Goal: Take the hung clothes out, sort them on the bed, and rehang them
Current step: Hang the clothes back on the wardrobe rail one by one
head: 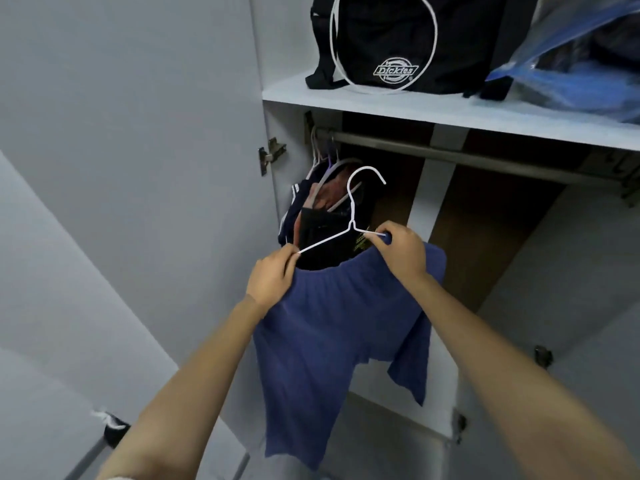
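Note:
A pair of blue shorts (332,341) hangs from a white wire hanger (353,202) in front of the open wardrobe. My left hand (273,278) pinches the hanger's left arm together with the waistband. My right hand (401,251) grips the hanger's right arm and the waistband there. The hanger's hook points up, below the metal rail (485,157) and not on it. Several dark and reddish clothes (322,206) hang on hangers at the rail's left end, behind the shorts.
A white shelf (415,109) above the rail holds a black bag (398,43) and a blue plastic bag (581,64). The wardrobe door (138,133) stands open at the left. The rail's right part is bare, with a brown back panel (485,244) behind.

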A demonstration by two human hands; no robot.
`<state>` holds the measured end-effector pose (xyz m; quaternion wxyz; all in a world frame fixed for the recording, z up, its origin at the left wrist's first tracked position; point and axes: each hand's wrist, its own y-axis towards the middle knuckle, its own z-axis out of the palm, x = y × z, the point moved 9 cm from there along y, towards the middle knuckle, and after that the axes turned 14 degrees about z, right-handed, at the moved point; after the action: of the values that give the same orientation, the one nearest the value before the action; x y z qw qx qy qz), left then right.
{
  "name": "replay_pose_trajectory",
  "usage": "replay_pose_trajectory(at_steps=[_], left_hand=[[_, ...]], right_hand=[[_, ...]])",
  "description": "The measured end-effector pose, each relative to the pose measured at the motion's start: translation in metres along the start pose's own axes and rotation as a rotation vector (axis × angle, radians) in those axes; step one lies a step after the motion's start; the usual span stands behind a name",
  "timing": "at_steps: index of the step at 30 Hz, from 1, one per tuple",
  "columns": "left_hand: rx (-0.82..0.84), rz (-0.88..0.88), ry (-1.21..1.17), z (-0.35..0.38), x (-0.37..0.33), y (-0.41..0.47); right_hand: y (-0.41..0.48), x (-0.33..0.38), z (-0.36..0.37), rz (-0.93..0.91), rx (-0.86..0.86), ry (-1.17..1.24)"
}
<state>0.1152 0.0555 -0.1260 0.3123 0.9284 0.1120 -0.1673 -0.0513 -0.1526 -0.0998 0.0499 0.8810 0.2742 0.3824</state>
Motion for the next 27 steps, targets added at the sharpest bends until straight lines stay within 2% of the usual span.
replay_pose_trajectory(at_steps=[6, 9, 14, 24, 27], left_hand=[[-0.023, 0.067, -0.109, 0.032, 0.021, 0.068], [-0.033, 0.042, -0.16, 0.049, 0.035, 0.096], [-0.059, -0.005, -0.217, 0.075, 0.048, 0.132], [-0.086, -0.197, -0.262, 0.122, 0.078, 0.182], [-0.108, -0.208, -0.247, 0.125, 0.076, 0.188]], right_hand=[[0.063, -0.014, 0.012, 0.01, -0.063, -0.092], [0.081, -0.026, 0.016, 0.042, -0.081, -0.083], [0.095, -0.051, 0.035, 0.147, 0.011, -0.075], [0.124, -0.085, 0.055, 0.178, 0.119, -0.097], [0.138, -0.089, 0.057, 0.182, 0.137, -0.054]])
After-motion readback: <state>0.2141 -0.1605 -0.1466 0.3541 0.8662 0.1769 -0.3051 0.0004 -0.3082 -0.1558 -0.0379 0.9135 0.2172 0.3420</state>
